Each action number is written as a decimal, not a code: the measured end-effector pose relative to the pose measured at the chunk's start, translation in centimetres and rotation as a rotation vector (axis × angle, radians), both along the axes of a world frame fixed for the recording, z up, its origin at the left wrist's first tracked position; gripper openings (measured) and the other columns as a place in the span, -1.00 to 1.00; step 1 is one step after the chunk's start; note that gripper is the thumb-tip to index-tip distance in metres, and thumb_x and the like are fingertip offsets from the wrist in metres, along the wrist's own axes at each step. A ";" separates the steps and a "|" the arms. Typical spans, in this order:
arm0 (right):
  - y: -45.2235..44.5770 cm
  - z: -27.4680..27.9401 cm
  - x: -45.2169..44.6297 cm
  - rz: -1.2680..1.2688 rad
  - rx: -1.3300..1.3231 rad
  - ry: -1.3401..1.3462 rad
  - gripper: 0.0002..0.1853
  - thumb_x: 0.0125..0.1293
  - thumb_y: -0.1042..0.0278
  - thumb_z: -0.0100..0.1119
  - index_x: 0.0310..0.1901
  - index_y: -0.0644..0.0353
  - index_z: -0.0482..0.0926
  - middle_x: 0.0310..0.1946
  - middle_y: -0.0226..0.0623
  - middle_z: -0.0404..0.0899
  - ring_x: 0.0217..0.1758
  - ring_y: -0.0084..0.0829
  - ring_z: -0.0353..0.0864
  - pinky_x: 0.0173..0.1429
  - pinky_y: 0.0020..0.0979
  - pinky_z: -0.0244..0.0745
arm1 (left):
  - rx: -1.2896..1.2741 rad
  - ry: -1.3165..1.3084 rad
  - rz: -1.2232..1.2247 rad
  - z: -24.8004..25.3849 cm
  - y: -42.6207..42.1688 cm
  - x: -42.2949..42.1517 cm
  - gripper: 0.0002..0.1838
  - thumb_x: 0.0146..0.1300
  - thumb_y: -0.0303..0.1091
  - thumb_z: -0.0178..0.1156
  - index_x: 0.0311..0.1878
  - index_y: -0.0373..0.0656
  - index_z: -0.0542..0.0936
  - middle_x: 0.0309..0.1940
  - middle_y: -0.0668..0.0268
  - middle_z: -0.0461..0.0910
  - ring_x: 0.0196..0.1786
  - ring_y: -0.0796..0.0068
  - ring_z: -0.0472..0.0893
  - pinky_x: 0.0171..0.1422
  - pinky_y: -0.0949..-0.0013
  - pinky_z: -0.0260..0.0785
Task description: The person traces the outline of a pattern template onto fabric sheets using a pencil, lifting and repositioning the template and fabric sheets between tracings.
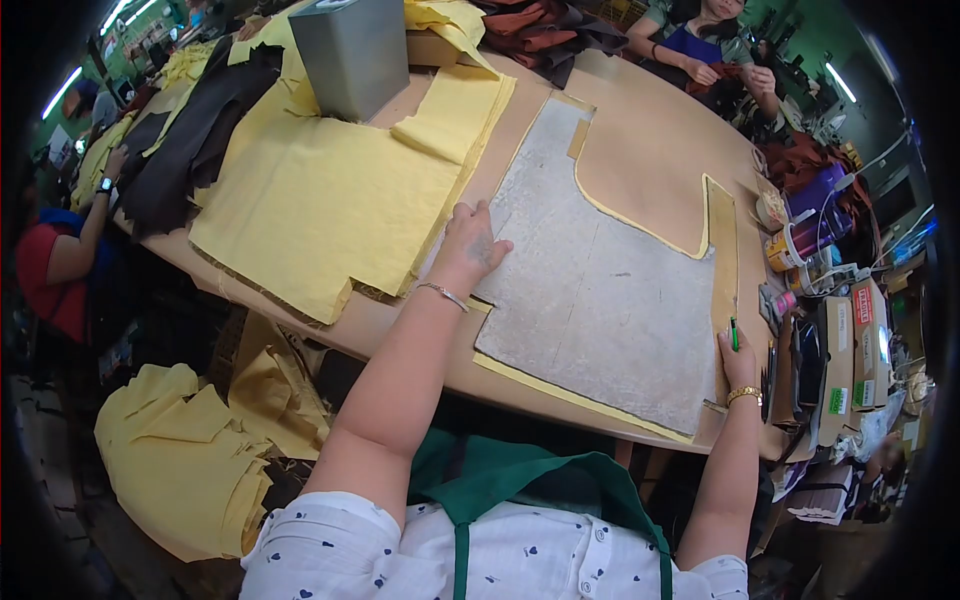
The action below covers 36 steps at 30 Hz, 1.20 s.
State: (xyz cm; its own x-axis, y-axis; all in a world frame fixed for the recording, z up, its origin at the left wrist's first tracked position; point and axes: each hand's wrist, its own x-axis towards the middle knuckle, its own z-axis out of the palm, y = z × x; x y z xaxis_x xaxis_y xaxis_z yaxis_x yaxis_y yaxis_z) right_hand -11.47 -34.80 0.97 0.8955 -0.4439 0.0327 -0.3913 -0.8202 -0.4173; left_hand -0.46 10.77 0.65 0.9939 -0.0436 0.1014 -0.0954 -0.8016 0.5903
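A large grey pattern board (600, 280) lies flat on the table, with yellow fabric (560, 400) showing along its lower, upper and curved edges. My left hand (472, 243) rests on the board's left edge, thumb spread away from the fingers. At the board's right edge, my right hand (738, 362) holds a green pen (735, 335) pointing upward. Brown strips of tape or card (722, 270) run along the board's right side. To the left of my left hand is a layered stack of yellow fabric (320, 190) with cut-out corners.
A grey metal block or container (355, 60) stands on the yellow stack. Dark fabric pieces (205, 140) lie at left, reddish-brown ones (550, 30) at the back. More yellow fabric (175, 460) hangs below the table. Cardboard boxes (838, 360) line the right. Co-workers (715, 50) are nearby.
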 end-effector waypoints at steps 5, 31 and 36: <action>-0.2 -0.1 0.1 0.014 -0.024 0.031 -0.44 0.13 0.06 0.07 0.09 0.26 0.34 -0.12 0.03 0.48 -0.04 -0.13 0.48 0.02 -0.33 0.35 | -0.089 0.011 -0.002 0.1 0.1 0.1 -0.35 -0.10 -0.25 0.30 0.05 -0.37 0.30 -0.11 -0.06 0.27 -0.05 0.00 0.38 0.09 0.28 0.27; 0.3 -0.3 -0.4 -0.103 -0.167 0.106 -0.37 0.09 -0.17 0.04 -0.12 0.34 0.31 -0.23 0.19 0.47 -0.12 0.04 0.48 -0.05 -0.18 0.35 | 0.088 0.144 -0.248 0.3 2.6 1.4 -0.26 -0.17 -0.16 0.33 0.12 -0.26 0.33 -0.11 0.08 0.30 -0.03 0.22 0.35 0.10 0.37 0.24; 0.4 -0.4 -0.9 -0.065 -0.182 0.066 -0.41 0.11 -0.14 0.03 -0.16 0.35 0.34 -0.28 0.17 0.49 -0.16 0.05 0.48 -0.08 -0.18 0.36 | 0.013 0.076 -0.253 0.0 2.8 0.7 -0.25 -0.16 -0.19 0.33 0.14 -0.26 0.31 -0.12 0.12 0.30 -0.08 0.27 0.37 0.07 0.38 0.26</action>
